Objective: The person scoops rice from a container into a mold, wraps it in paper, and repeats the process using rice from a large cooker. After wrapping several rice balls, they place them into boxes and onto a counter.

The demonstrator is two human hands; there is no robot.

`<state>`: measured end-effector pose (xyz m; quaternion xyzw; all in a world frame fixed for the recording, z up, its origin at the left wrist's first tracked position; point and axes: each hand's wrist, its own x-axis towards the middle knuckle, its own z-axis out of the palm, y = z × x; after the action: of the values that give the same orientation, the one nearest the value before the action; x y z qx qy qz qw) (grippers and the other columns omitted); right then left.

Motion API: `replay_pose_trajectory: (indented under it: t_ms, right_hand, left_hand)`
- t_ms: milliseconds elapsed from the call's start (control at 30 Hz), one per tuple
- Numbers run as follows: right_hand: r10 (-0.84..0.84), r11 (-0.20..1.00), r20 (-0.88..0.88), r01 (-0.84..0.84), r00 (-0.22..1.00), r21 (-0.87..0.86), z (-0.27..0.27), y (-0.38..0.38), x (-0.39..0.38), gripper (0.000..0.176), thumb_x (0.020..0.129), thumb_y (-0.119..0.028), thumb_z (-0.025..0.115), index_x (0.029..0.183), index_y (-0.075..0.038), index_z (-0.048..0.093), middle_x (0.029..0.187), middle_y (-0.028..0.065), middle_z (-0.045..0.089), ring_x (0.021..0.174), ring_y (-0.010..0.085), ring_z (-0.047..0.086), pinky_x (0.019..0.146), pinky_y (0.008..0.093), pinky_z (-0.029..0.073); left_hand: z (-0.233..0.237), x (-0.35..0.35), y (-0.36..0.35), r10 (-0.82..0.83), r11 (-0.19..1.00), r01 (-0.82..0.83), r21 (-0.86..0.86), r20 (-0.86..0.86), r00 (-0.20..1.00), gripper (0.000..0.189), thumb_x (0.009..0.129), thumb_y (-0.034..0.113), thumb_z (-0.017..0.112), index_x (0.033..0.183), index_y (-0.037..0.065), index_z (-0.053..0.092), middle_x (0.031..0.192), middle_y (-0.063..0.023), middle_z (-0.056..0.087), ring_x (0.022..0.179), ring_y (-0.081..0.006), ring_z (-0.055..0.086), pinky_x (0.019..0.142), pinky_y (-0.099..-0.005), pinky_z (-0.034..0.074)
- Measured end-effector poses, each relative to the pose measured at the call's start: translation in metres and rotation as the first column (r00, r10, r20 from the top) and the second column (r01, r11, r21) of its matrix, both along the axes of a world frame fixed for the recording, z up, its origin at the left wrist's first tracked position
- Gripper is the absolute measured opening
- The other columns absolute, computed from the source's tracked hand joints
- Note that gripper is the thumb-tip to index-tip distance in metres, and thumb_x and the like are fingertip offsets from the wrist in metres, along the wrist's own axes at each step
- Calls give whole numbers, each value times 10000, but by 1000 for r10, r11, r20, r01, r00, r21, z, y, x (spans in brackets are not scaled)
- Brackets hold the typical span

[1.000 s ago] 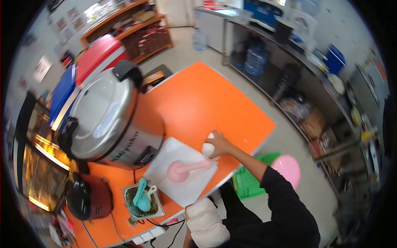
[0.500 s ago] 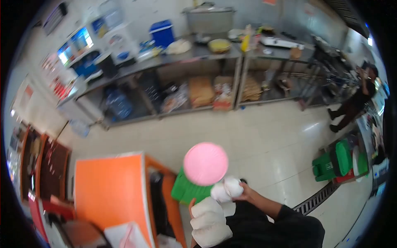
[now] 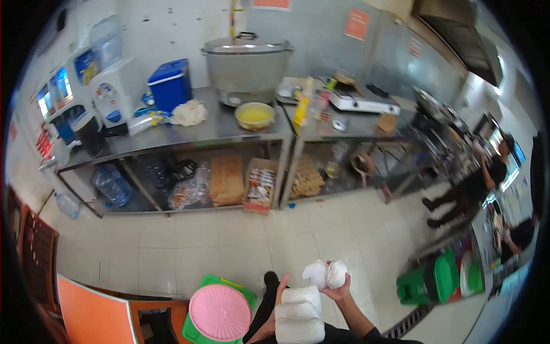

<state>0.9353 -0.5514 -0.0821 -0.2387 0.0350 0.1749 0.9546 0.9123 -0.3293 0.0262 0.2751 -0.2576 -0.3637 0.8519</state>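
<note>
My left hand (image 3: 267,328) holds a stack of white rounded bundles (image 3: 298,315) close to my body, its thumb up along their left side. They look soft, possibly rolls of tissue, but I cannot make out the exact kind. A smaller pair of white rounded bundles (image 3: 326,274) rests in my right hand (image 3: 340,289), farther forward and to the right. The fingers of that hand curl around the right one from below. Left of my leg sits a round pink lid (image 3: 220,312) on top of a green crate (image 3: 189,331).
A steel counter (image 3: 163,136) along the wall carries a large lidded pot (image 3: 246,69), a yellow bowl (image 3: 254,116), a blue cooler (image 3: 170,86) and a white stove (image 3: 365,103). An orange table (image 3: 94,312) stands at left. Green bins (image 3: 427,281) and other people (image 3: 475,178) are at right.
My view has turned and come closer to the counter. The orange table and pink lid have shifted left and down. Both hands still hold the white bundles.
</note>
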Motion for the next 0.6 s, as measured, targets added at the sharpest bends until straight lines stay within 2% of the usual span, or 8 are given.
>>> replay_pose_trajectory:
  t_ms: [33, 100, 167, 233, 367, 400, 500, 600]
  right_hand:
    - [56, 998, 11, -56, 998, 4, 0, 9, 29, 751, 639, -483, 623, 1254, -146, 354, 1302, 89, 340, 1217, 344, 307, 921, 603, 297]
    - [-36, 999, -14, 37, 999, 8, 7, 44, 79, 773, 624, -520, 620, 1249, -153, 354, 1303, 91, 342, 1220, 352, 297, 922, 606, 293]
    - [15, 1000, -40, -14, 999, 2, 20, 75, 128, 783, 593, -504, 656, 1232, -158, 365, 1291, 106, 349, 1209, 361, 307, 920, 610, 293]
    - [251, 967, 7, -250, 968, -50, 29, 107, 230, 782, 593, -506, 655, 1232, -159, 367, 1290, 106, 351, 1209, 361, 308, 921, 609, 292]
    - [677, 723, -41, -674, 735, -150, 32, 199, 356, 780, 591, -514, 654, 1230, -165, 374, 1287, 105, 357, 1209, 361, 309, 927, 608, 286]
    - [750, 651, -33, -747, 660, -138, 26, 242, 379, 779, 591, -516, 653, 1230, -167, 376, 1287, 105, 358, 1209, 361, 309, 928, 608, 285]
    - [900, 436, 34, -892, 435, -120, 11, 386, 436, 778, 590, -522, 652, 1229, -171, 381, 1284, 105, 363, 1209, 361, 310, 932, 607, 280]
    - [963, 270, 56, -956, 265, -116, -4, 508, 463, 776, 589, -527, 651, 1227, -175, 386, 1282, 105, 367, 1209, 361, 310, 935, 606, 276]
  left_hand:
    - [-1, 23, 8, 46, 999, -46, 0, 5, 999, 1106, 524, 410, 789, 1351, 64, 142, 1275, -111, 337, 1227, -215, 298, 998, -378, 258]
    - [-3, 65, 45, 177, 984, -177, 30, 11, 984, 1114, 520, 412, 791, 1353, 64, 138, 1276, -111, 336, 1229, -215, 296, 1000, -377, 255]
    - [0, 105, 89, 345, 937, -346, 47, 35, 938, 1122, 517, 414, 793, 1355, 65, 133, 1278, -110, 335, 1230, -214, 294, 1001, -377, 253]
    - [5, 150, 115, 534, 845, -534, -10, 51, 844, 1130, 513, 417, 795, 1356, 65, 129, 1279, -110, 333, 1232, -214, 292, 1003, -377, 251]
    - [9, 185, 158, 824, 563, -825, -54, -46, 565, 1147, 506, 421, 799, 1360, 66, 121, 1281, -110, 331, 1235, -214, 287, 1005, -376, 246]
    - [-17, 193, 178, 866, 496, -868, 8, 68, 495, 1305, 499, 430, 808, 1373, 126, -111, 1295, -66, 331, 1210, -200, 325, 1008, -323, 193]
    - [-22, 216, 276, 951, 275, -960, 57, 128, 281, 1302, 499, 429, 808, 1373, 125, -109, 1294, -66, 332, 1209, -200, 327, 1008, -324, 195]
    - [-26, 229, 365, 980, 127, -987, 101, 139, 140, 1299, 500, 428, 808, 1373, 124, -105, 1293, -67, 334, 1207, -201, 329, 1007, -324, 198]
